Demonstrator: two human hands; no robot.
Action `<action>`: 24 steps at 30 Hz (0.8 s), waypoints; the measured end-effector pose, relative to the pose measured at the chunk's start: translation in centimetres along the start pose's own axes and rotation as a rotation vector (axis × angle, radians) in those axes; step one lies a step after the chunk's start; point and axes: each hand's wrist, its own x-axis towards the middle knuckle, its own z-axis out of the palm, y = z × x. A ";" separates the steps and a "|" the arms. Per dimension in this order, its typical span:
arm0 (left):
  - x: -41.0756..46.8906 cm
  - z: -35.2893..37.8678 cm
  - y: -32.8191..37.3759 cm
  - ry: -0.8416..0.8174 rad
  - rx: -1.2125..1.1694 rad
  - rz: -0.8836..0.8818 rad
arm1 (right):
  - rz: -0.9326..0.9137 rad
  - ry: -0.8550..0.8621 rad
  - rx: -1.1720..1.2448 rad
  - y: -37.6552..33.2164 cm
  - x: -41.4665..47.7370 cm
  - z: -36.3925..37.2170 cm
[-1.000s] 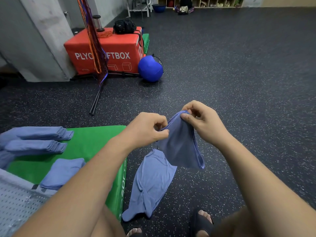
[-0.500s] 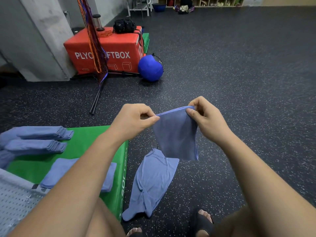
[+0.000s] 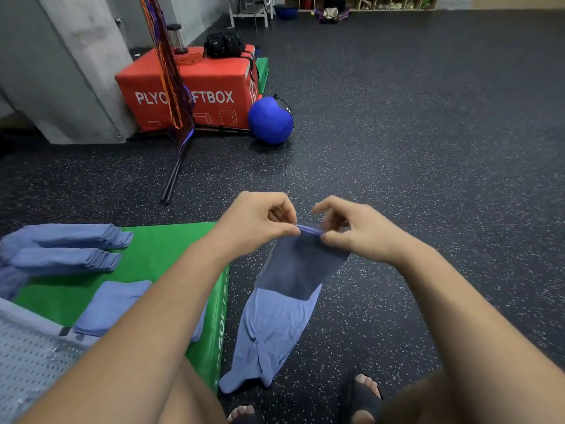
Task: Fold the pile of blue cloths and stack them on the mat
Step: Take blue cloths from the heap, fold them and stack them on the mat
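I hold a blue cloth (image 3: 301, 264) in the air over the dark floor, hanging down from its top edge. My left hand (image 3: 260, 221) pinches that edge on the left, and my right hand (image 3: 351, 231) pinches it on the right, the two hands close together. Below it a second blue cloth (image 3: 269, 335) lies crumpled on the floor beside the green mat (image 3: 165, 249). On the mat sit two stacks of folded blue cloths (image 3: 70, 246) at the left, and one folded cloth (image 3: 113, 304) lies nearer me, partly hidden by my left forearm.
A white perforated basket (image 3: 27, 362) is at the lower left. Farther off stand a red plyo soft box (image 3: 195, 87), a blue ball (image 3: 270, 120) and a stand with hanging ropes (image 3: 171, 87). My sandalled feet (image 3: 360, 393) are at the bottom.
My hands have drawn together along the cloth's top edge after spreading it apart, and the cloth now hangs narrower and darker, doubled over.
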 end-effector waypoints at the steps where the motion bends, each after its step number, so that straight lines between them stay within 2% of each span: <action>1: 0.0 0.3 0.2 -0.029 0.002 0.003 | -0.021 -0.039 -0.035 -0.3 0.2 0.6; 5: 0.0 0.8 0.2 -0.086 -0.068 -0.015 | -0.122 -0.045 -0.084 -1.1 1.1 2.7; 10: -0.1 0.3 -0.1 -0.027 -0.282 -0.081 | -0.186 0.070 -0.020 -2.0 1.2 2.8; 13: -0.6 0.4 -0.4 -0.146 -0.334 -0.143 | -0.227 0.131 -0.033 -2.6 1.0 2.1; 17: -0.8 1.8 -2.2 -0.338 -0.231 -0.260 | -0.278 0.245 -0.088 -3.0 0.5 0.4; 24: 0.2 2.4 -5.8 -0.422 0.056 -0.350 | -0.199 0.446 -0.114 -0.9 0.1 -2.1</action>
